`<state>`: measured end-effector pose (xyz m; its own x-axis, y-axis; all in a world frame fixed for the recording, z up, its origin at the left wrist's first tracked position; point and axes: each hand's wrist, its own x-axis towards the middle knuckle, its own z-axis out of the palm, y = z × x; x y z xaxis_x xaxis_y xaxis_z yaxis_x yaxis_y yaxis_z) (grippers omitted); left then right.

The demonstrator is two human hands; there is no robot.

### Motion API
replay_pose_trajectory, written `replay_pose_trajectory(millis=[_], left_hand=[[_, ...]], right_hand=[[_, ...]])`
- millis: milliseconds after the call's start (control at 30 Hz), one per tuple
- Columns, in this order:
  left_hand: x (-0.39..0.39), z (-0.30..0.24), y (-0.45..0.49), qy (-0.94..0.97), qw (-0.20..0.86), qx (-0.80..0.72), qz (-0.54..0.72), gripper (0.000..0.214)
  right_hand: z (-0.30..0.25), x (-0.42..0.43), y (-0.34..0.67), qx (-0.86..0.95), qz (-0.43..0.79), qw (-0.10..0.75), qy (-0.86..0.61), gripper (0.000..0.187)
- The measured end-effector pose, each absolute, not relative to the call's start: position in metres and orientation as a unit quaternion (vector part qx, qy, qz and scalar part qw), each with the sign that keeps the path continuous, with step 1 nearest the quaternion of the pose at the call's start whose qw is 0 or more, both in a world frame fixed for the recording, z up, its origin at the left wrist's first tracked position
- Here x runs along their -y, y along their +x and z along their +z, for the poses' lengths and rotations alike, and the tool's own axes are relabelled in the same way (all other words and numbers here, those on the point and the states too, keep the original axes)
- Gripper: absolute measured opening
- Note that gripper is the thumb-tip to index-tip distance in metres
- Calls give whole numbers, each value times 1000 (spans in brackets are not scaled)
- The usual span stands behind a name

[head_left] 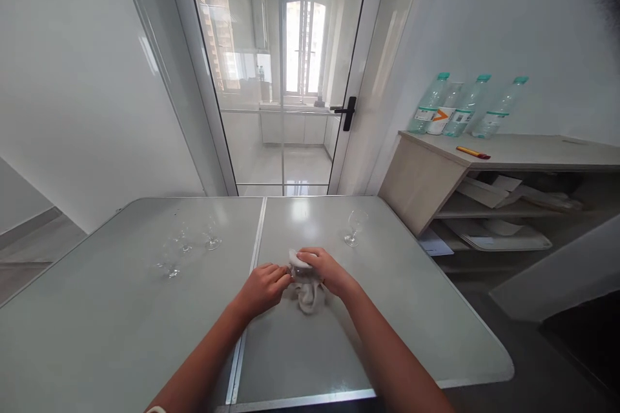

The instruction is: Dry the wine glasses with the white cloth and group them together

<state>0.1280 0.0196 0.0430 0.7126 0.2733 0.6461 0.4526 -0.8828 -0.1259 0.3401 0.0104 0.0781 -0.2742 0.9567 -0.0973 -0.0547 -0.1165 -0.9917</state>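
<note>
Over the middle of the grey table (pixel 121 335) my right hand (pixel 325 271) presses a white cloth (pixel 309 295) around a clear glass that is mostly hidden inside it. My left hand (pixel 264 289) closes on the left side of the same bundle, fingers at the hidden glass. One clear wine glass (pixel 355 227) stands upright on the table to the right of my hands. Three more wine glasses (pixel 184 246) stand in a loose group on the left half of the table.
A metal seam (pixel 255 251) splits the table into two halves. A wooden shelf (pixel 513 151) at the right carries several plastic water bottles (pixel 460 106) and a pen (pixel 473 153). A glass door (pixel 281 71) with a black handle is behind the table.
</note>
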Motion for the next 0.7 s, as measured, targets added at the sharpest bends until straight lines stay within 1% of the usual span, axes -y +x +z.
replay_pose_trajectory(millis=[67, 133, 200, 267, 367, 433, 500, 567, 633, 700], left_hand=[[-19, 38, 130, -921, 99, 205, -317, 22], [-18, 34, 134, -909, 12, 265, -323, 21], [-17, 31, 141, -867, -117, 344, -342, 25], [-16, 31, 149, -790, -270, 397, -381, 35], [-13, 34, 162, -640, -482, 398, -447, 45], [-11, 36, 170, -547, -577, 378, -475, 50], [-8, 39, 177, -471, -638, 355, -495, 54], [-6, 42, 180, -410, -677, 334, -512, 54], [-6, 43, 181, -381, -687, 330, -524, 49], [-7, 43, 178, -384, -664, 353, -535, 38]], right_hand=[[75, -11, 339, 457, 665, 406, -429, 33], [72, -13, 337, 421, 678, 430, -422, 31], [70, -16, 336, 399, 672, 474, -405, 28], [68, -20, 332, 380, 674, 509, -377, 29], [63, -24, 322, 388, 652, 556, -340, 46], [59, -22, 312, 428, 587, 596, -341, 54], [53, -16, 302, 472, 509, 621, -363, 55], [47, -9, 295, 507, 448, 625, -388, 54], [43, -4, 293, 555, 383, 615, -409, 53], [41, -4, 296, 641, 291, 578, -412, 52]])
